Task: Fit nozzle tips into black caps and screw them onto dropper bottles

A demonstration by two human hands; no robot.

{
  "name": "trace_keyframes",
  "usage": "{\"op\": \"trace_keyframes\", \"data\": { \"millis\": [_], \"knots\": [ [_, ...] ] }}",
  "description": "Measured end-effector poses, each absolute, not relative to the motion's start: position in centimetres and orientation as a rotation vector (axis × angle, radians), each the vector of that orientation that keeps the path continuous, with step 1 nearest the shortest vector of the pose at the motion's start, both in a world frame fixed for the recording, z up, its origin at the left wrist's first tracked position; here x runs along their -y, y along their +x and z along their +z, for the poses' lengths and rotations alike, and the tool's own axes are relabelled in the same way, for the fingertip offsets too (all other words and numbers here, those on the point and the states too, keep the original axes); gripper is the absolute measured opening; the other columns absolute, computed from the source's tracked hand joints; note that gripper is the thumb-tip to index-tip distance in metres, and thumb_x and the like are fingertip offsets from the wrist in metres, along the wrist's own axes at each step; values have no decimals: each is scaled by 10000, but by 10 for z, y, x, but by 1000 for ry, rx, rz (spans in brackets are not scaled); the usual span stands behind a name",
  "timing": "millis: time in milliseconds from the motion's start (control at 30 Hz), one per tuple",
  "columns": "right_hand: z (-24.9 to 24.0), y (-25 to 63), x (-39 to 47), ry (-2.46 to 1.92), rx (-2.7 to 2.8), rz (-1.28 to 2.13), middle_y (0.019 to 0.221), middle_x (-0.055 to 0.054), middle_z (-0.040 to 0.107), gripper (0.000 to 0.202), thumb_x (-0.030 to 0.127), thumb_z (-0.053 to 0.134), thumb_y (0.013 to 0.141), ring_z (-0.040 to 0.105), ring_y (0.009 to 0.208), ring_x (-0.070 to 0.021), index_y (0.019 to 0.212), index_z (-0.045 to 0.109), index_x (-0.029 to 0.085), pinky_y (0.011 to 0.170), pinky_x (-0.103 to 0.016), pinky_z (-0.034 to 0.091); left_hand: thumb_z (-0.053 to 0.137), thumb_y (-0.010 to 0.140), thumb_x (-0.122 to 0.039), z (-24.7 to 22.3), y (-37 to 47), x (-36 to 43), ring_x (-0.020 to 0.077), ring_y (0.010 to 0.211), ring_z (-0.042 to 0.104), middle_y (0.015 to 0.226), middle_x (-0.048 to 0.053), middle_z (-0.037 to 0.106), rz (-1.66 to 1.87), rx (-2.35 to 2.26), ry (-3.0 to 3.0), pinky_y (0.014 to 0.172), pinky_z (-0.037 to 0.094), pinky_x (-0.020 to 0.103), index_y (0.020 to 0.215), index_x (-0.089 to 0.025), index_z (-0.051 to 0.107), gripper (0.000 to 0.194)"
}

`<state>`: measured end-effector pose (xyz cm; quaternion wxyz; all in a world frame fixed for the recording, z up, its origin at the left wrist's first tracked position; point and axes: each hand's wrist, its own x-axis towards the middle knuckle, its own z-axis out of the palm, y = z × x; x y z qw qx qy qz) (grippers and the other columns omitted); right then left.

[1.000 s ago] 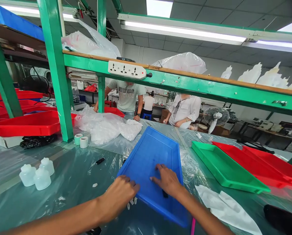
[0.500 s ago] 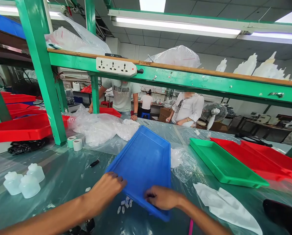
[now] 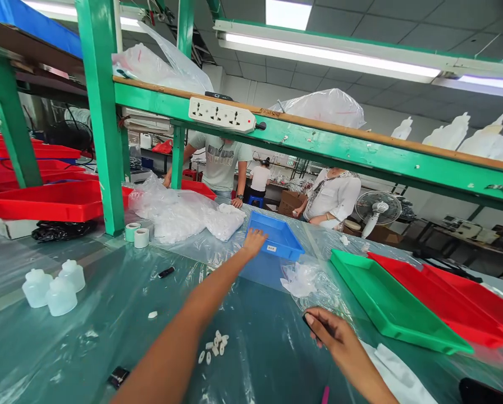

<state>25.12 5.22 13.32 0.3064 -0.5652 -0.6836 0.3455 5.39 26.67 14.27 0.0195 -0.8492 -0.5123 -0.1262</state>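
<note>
My left hand [image 3: 255,242] is stretched far forward, its fingers closed over the near left rim of a shallow blue tray [image 3: 277,230]. The tray sits flat on the plastic-covered table, a small white label on its near side. Closer in, my right hand [image 3: 329,331] pinches a small black object [image 3: 306,320], mostly hidden by the fingers. Between my arms lies a small heap of white oval plastic pieces [image 3: 218,341]. A crumpled clear bag [image 3: 310,280] with white material rests between the tray and my right hand.
Green tray [image 3: 386,303] and red trays [image 3: 440,286] stand at right. White cloth [image 3: 394,365] lies by my right forearm. At left are several translucent bottles [image 3: 62,296], tape rolls [image 3: 141,238] and a green post [image 3: 104,123]. A shelf beam [image 3: 319,134] crosses above; people stand beyond.
The blue tray, tilted up near me before, now lies flat farther back, with my left hand following it forward. My right hand has left the tray and moved right, with a black object in it.
</note>
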Motion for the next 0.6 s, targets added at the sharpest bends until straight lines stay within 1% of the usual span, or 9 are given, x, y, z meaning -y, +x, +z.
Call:
{"op": "trace_keyframes", "data": {
  "millis": [100, 167, 233, 367, 433, 500, 600],
  "knots": [
    [113, 257, -40, -1565, 1827, 901, 679, 5, 472, 410, 549, 417, 841, 480, 663, -130, 918, 587, 184, 603, -222, 420, 536, 859, -262, 137, 65, -275, 271, 1178, 431, 1315, 96, 430, -471, 1628, -2585, 979, 353, 522, 1213, -175, 474, 370],
    [102, 257, -35, -1590, 1851, 868, 674, 2, 480, 412, 561, 438, 821, 491, 673, -140, 908, 606, 195, 618, -228, 434, 538, 857, -262, 130, 59, -273, 279, 1203, 406, 1331, 97, 413, -467, 1650, -2583, 990, 337, 531, 1218, -172, 470, 378],
    [96, 252, -33, -1605, 1869, 844, 676, -3, 499, 422, 573, 439, 811, 507, 679, -150, 912, 616, 203, 619, -231, 439, 536, 859, -277, 118, 41, -263, 265, 1171, 442, 1288, 97, 456, -408, 1684, -2610, 971, 368, 511, 1182, -161, 498, 345],
    [94, 226, -26, -1591, 1953, 871, 717, -18, 559, 449, 576, 390, 836, 534, 699, -156, 949, 612, 201, 606, -220, 433, 551, 851, -299, 89, -14, -223, 218, 1012, 549, 1111, 76, 569, -230, 1837, -2651, 877, 451, 437, 1047, -124, 568, 263],
    [94, 210, -18, -1557, 2027, 849, 754, -23, 600, 435, 559, 382, 849, 551, 716, -154, 949, 615, 205, 610, -211, 427, 563, 839, -251, 76, -39, -200, 220, 974, 566, 1050, 77, 594, -218, 1913, -2649, 844, 460, 413, 990, -115, 590, 205],
    [91, 196, -7, -1521, 2107, 800, 789, -24, 634, 416, 539, 380, 856, 572, 716, -151, 945, 623, 213, 608, -206, 423, 550, 819, -149, 67, -58, -183, 236, 965, 572, 1000, 89, 619, -270, 1954, -2660, 823, 453, 382, 923, -133, 619, 126],
    [84, 181, 11, -1498, 2184, 706, 763, -15, 647, 389, 512, 374, 863, 583, 659, -142, 925, 635, 232, 574, -201, 416, 497, 778, -41, 64, -77, -165, 251, 981, 565, 983, 91, 639, -405, 1971, -2706, 824, 423, 336, 868, -163, 651, 216]
  ]
}}
